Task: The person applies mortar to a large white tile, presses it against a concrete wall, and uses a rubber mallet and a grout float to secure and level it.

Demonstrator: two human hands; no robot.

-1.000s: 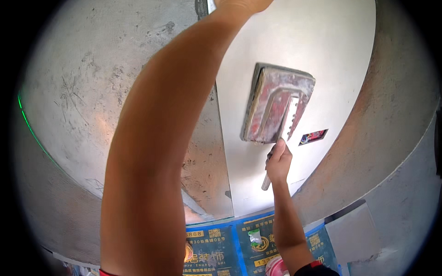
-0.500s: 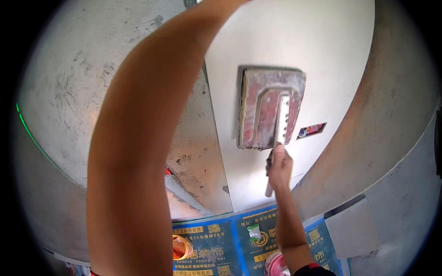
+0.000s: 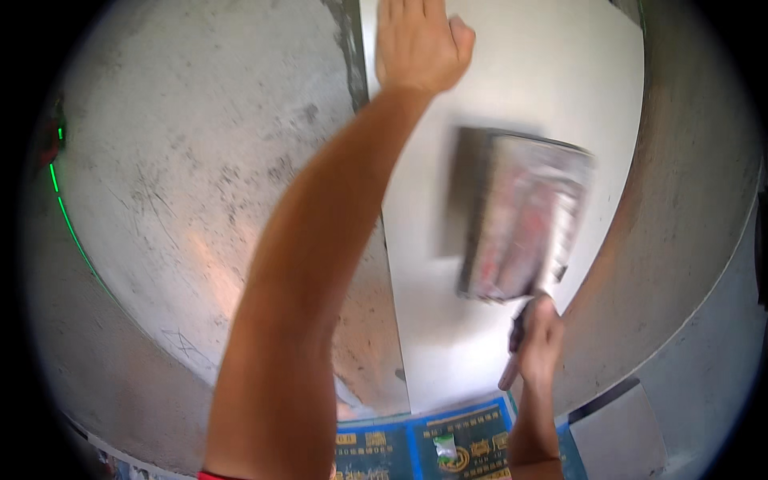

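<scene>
My left hand [image 3: 420,48] lies against a tall white tile [image 3: 432,336] near its upper left edge, fingers stretched upward and partly cut off by the frame's top. My right hand [image 3: 540,340] is wrapped round the dark grip of a tile tamping paddle [image 3: 520,224]. The paddle has a thick rectangular pad, smeared reddish and grey, with a pale holed bar running down to the handle. It is blurred by motion. A shadow shows on the tile left of the pad, which looks held off the surface.
Bare, marked grey wall [image 3: 200,160] lies left of the tile, with a green laser line [image 3: 72,224] farther left. Brownish wall [image 3: 680,200] curves along the right. Below, blue-green printed floor sheeting [image 3: 384,456] carries a small green-and-white packet [image 3: 446,446]. A grey slab [image 3: 620,432] stands at lower right.
The paddle and my right hand have moved right and slightly down, with a wider shadow beside the pad. The view has shifted, so my left hand now shows on the tile.
</scene>
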